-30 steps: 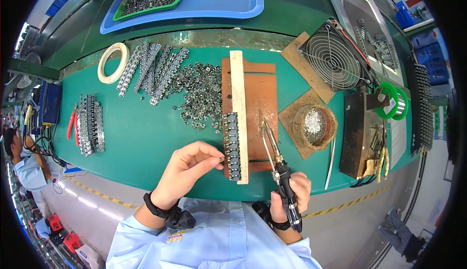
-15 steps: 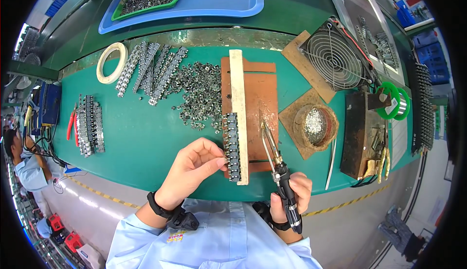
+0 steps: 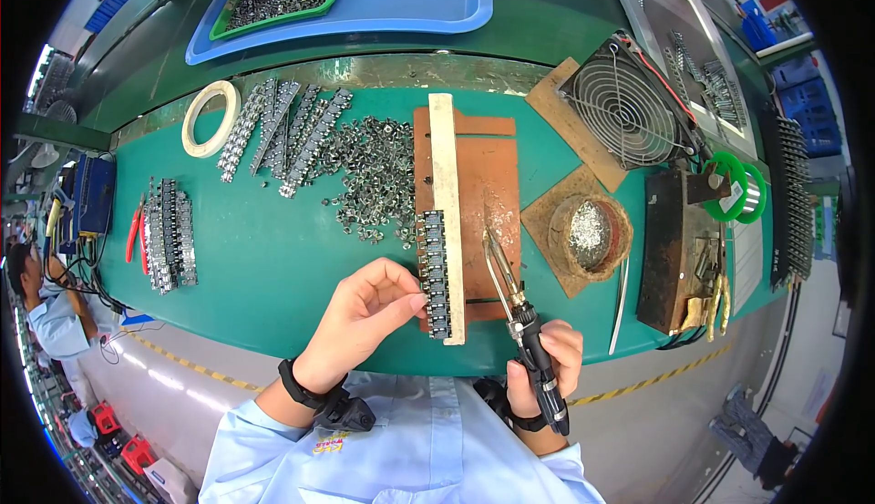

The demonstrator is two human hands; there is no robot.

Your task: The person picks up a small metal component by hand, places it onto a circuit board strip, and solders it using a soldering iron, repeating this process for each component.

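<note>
My left hand [image 3: 369,317] is closed, thumb and forefinger pinched together at the left edge of a strip of small dark circuit boards [image 3: 435,276]. Whatever the fingertips hold there is too small to make out. The strip lies along the lower left side of a pale straight bar [image 3: 446,158], which rests on a reddish-brown board [image 3: 488,176]. Wrapped in my right hand [image 3: 558,367] is a black-handled soldering iron [image 3: 529,344] with a thin metal tube beside its tip. Its tip points away from me over the brown board, right of the bar and apart from the strip.
Left of the bar lies a heap of small metal parts [image 3: 374,171], with finished-looking strips [image 3: 292,135] and a tape roll [image 3: 211,119] beyond. To the right are a round pot [image 3: 609,253], a fan [image 3: 624,103], a green solder spool [image 3: 726,187] and a metal box [image 3: 663,249].
The soldering iron's tip has shifted slightly to the left over the brown board. My left hand stays pinched at the strip's edge, almost unmoved.
</note>
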